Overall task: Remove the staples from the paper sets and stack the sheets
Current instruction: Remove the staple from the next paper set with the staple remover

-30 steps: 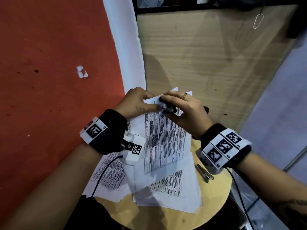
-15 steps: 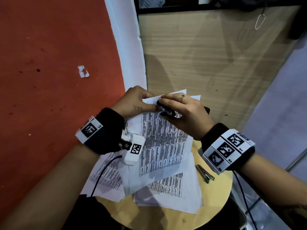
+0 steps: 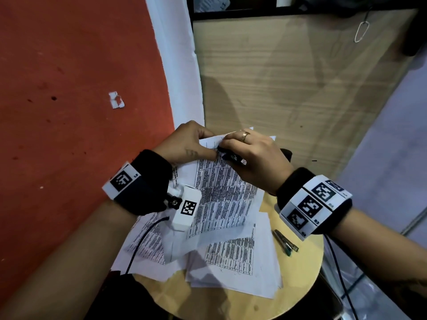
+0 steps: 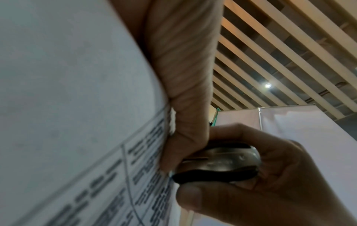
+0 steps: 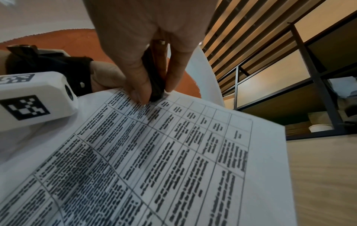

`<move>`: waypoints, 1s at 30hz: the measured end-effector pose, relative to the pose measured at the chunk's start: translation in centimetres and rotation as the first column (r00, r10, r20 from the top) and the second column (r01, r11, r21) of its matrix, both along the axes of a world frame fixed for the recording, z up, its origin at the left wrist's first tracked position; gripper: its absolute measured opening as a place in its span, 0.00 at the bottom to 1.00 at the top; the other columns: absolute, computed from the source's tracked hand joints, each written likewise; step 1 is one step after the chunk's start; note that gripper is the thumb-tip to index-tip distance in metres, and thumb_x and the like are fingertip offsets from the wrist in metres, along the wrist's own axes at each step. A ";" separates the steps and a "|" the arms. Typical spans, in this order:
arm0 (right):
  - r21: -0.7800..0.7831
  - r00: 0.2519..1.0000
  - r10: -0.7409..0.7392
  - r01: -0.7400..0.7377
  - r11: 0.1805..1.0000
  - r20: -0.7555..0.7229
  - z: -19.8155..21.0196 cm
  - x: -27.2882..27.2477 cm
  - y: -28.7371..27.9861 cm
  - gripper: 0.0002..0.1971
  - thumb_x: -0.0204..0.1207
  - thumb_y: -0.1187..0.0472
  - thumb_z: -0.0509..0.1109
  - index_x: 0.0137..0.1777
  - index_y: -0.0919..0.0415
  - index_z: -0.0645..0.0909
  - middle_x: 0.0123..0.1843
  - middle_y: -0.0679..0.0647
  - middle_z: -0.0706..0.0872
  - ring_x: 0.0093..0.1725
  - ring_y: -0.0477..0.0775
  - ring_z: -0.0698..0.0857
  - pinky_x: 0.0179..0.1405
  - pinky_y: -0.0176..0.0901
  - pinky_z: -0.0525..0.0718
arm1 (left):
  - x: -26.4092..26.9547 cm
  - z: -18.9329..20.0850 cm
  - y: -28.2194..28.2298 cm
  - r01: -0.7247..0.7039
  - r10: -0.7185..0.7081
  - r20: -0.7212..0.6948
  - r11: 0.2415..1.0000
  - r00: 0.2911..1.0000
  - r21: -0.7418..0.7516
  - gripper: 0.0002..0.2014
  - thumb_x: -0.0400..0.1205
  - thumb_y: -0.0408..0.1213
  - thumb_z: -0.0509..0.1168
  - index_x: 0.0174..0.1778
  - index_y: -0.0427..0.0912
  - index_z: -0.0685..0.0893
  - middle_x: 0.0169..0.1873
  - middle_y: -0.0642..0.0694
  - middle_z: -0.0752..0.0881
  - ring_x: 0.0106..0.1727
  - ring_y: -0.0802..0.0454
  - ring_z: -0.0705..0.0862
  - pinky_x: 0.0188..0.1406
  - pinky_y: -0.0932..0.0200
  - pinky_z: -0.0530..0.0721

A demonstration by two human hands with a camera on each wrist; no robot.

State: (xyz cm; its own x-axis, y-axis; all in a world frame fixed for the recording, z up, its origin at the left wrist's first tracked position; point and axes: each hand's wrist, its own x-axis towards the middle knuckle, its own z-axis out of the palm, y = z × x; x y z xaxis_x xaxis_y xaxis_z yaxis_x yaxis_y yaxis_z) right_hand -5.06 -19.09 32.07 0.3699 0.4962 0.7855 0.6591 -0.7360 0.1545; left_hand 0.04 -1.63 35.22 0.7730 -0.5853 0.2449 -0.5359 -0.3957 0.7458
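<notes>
A red floor [image 3: 69, 112] with a white scrap of paper [image 3: 116, 103] on it, a white strip along a wood-grain panel [image 3: 288, 93], and a small round wooden tabletop [image 3: 307, 269] set against them fill the head view. Loose printed sheets [image 3: 233, 269] lie overlapped on the tabletop, and a green-tipped pen [image 3: 286, 243] rests on bare wood just beside them on the right.

Compared with a second ago, both hands sit slightly higher in the view and the held paper set's top edge has tipped up with them; the pen and loose sheets have not moved.

The left hand [image 3: 184, 144] pinches the top left part of the printed paper set [image 3: 221, 192], thumb on the printed face and fingers curled behind, holding that end raised above the loose sheets. The right hand [image 3: 251, 158], with a ring on one finger, grips a black staple remover [image 3: 230, 155] between thumb and fingers. In the right wrist view the staple remover's [image 5: 154, 85] tip meets the sheet near its top edge, just beside the left thumb. In the left wrist view the staple remover [image 4: 218, 163] touches the paper edge directly below the left thumb [image 4: 183, 107]. Whether a staple sits at that spot cannot be told.
</notes>
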 end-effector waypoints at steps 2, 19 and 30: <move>-0.003 1.000 0.000 0.000 1.000 -0.006 0.0 0.1 0.1 0.10 0.62 0.73 0.76 0.45 0.70 0.86 0.42 0.61 0.88 0.37 0.64 0.86 0.32 0.46 0.85 | 0.0 0.0 -0.1 -0.016 0.016 0.012 1.000 1.000 0.009 0.04 0.59 0.37 0.71 0.23 0.52 0.87 0.21 0.55 0.79 0.25 0.64 0.75 0.31 0.64 0.71; 0.088 0.998 0.024 -0.019 0.996 -0.056 0.7 -0.6 -1.1 0.11 0.65 0.66 0.76 0.48 0.65 0.87 0.46 0.56 0.89 0.43 0.58 0.88 0.38 0.48 0.83 | -0.8 0.8 0.2 0.156 -0.163 -0.067 0.983 0.984 -0.095 0.08 0.72 0.27 0.75 0.46 0.38 0.89 0.43 0.41 0.90 0.44 0.58 0.84 0.54 0.63 0.79; 0.303 0.997 0.045 -0.023 0.953 -0.067 0.0 -1.2 -0.5 0.15 0.66 0.65 0.78 0.53 0.68 0.86 0.49 0.59 0.88 0.47 0.57 0.88 0.47 0.45 0.84 | -1.1 0.3 0.0 0.030 -0.035 -0.019 0.975 0.999 -0.220 0.07 0.73 0.29 0.75 0.35 0.48 0.89 0.27 0.58 0.87 0.31 0.68 0.81 0.35 0.74 0.76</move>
State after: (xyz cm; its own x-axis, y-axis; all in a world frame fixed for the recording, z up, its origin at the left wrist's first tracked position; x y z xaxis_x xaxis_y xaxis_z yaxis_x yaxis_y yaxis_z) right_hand -6.22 -19.63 32.10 0.4185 0.2534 0.8722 0.6857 -0.7178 -0.1205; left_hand -1.06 -1.66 35.55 0.7614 -0.5437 0.3530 -0.5279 -0.2038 0.8245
